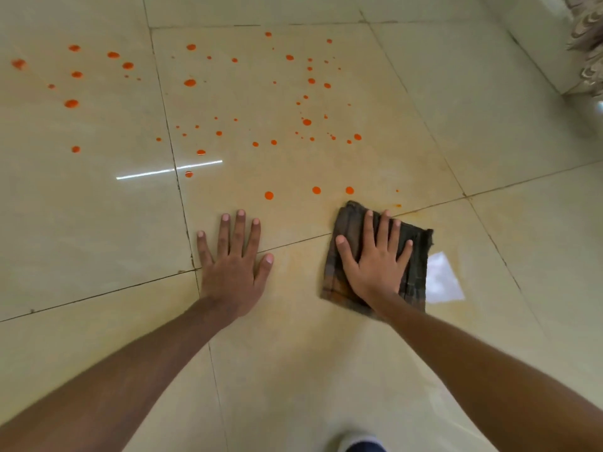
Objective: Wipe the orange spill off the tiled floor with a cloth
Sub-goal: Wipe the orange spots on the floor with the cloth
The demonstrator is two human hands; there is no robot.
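Orange drops [268,195] lie scattered over the glossy beige tiled floor [456,109], mostly ahead of my hands and out to the far left. My right hand [375,259] presses flat, fingers spread, on a dark folded checked cloth [416,256] with orange stains on its near edge. Just beyond the cloth sit three larger drops in a row. A faint orange smear tints the tiles around and between my hands. My left hand [233,259] rests palm down on the bare floor, fingers apart, holding nothing.
A wall base or step [535,37] rises at the far right, with patterned fabric [587,44] hanging beside it. Dark grout lines cross the floor. A bright window reflection [442,278] shows right of the cloth. A bit of clothing [362,445] shows at the bottom edge.
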